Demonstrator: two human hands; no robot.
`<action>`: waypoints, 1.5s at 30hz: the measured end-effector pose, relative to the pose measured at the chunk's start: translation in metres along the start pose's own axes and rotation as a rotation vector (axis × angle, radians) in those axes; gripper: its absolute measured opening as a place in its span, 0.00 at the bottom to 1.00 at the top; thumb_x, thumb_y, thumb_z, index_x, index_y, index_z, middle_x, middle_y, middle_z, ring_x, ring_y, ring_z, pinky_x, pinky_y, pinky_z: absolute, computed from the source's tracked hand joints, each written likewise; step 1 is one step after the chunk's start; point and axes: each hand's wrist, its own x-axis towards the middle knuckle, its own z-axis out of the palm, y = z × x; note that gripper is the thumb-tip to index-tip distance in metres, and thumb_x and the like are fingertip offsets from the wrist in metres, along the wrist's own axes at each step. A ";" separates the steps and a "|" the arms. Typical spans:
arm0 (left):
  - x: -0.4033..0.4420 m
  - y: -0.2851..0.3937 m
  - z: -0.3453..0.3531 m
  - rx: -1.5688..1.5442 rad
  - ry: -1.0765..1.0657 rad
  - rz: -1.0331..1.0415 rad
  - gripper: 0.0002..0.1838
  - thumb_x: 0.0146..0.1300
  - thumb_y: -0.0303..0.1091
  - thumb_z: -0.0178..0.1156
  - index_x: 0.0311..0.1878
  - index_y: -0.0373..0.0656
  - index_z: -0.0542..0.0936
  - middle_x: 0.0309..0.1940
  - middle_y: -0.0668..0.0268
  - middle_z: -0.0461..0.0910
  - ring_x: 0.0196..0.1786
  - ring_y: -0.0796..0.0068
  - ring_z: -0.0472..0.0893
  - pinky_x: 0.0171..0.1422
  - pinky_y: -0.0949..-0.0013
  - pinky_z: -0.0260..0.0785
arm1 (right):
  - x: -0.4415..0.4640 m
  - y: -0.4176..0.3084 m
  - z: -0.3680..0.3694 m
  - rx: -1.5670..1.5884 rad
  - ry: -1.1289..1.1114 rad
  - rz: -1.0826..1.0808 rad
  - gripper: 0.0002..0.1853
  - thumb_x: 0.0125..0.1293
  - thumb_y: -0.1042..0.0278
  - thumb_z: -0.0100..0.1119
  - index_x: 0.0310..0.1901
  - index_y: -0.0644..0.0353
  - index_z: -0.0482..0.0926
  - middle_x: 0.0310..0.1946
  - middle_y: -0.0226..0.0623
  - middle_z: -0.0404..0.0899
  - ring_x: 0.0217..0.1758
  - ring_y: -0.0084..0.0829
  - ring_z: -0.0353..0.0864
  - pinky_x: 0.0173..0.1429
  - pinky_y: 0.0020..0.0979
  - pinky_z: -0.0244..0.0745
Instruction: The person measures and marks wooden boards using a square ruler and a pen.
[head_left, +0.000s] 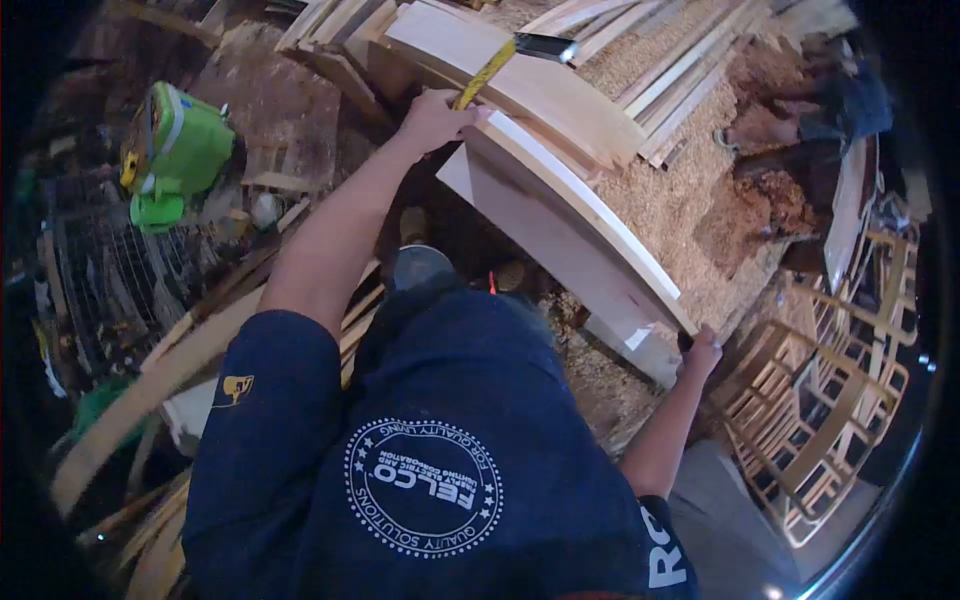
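Between my hands spans a long pale wooden board [590,215], slanting down to the right. My left hand [435,122] is closed on its upper end. A hammer [485,75] with a yellow handle and a dark head rises from beside the left fingers; whether they also hold it, I cannot tell. Fingers of my right hand [700,352] wrap round the board's lower end. Below it, nearer my body, lies a wide wooden plank [560,240]. Just beyond stands a thick stack of pale boards [520,85].
Sawdust [690,190] covers the ground ahead, with long wood strips [690,75] on it. A green container [185,145] stands at left among scraps. Slatted wooden frames [820,400] are at right. A person's legs [850,100] show at upper right.
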 end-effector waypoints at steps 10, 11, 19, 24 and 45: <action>0.002 0.001 0.001 0.074 0.025 0.041 0.27 0.59 0.52 0.77 0.47 0.34 0.86 0.37 0.63 0.85 0.39 0.75 0.85 0.44 0.69 0.85 | 0.012 0.032 -0.013 -0.311 -0.017 -0.160 0.15 0.70 0.64 0.52 0.44 0.67 0.83 0.37 0.46 0.85 0.37 0.40 0.84 0.42 0.41 0.79; 0.003 0.003 0.003 0.083 0.020 0.037 0.27 0.59 0.52 0.77 0.46 0.34 0.86 0.37 0.63 0.85 0.39 0.76 0.85 0.44 0.69 0.85 | 0.001 0.028 -0.004 -0.088 0.007 -0.087 0.15 0.69 0.64 0.52 0.43 0.67 0.83 0.38 0.48 0.84 0.37 0.42 0.84 0.42 0.42 0.78; 0.009 0.008 0.001 0.200 0.025 0.064 0.29 0.61 0.53 0.75 0.48 0.32 0.86 0.36 0.61 0.86 0.37 0.76 0.85 0.43 0.69 0.84 | 0.009 0.036 -0.010 -0.163 -0.013 -0.109 0.18 0.71 0.60 0.53 0.48 0.67 0.83 0.39 0.43 0.83 0.42 0.35 0.81 0.47 0.40 0.78; 0.024 -0.006 0.011 -0.083 -0.035 -0.014 0.24 0.62 0.50 0.74 0.51 0.39 0.87 0.40 0.66 0.85 0.39 0.76 0.83 0.45 0.70 0.81 | -0.013 0.010 -0.004 -0.099 0.011 -0.079 0.16 0.69 0.61 0.56 0.46 0.66 0.84 0.40 0.39 0.83 0.42 0.32 0.79 0.49 0.37 0.74; 0.025 -0.003 -0.003 -0.027 -0.104 -0.130 0.32 0.66 0.54 0.71 0.62 0.38 0.76 0.49 0.64 0.82 0.50 0.71 0.84 0.58 0.65 0.80 | -0.021 -0.004 0.013 -0.146 0.184 -0.144 0.20 0.68 0.51 0.60 0.42 0.62 0.88 0.42 0.59 0.86 0.47 0.57 0.86 0.53 0.49 0.80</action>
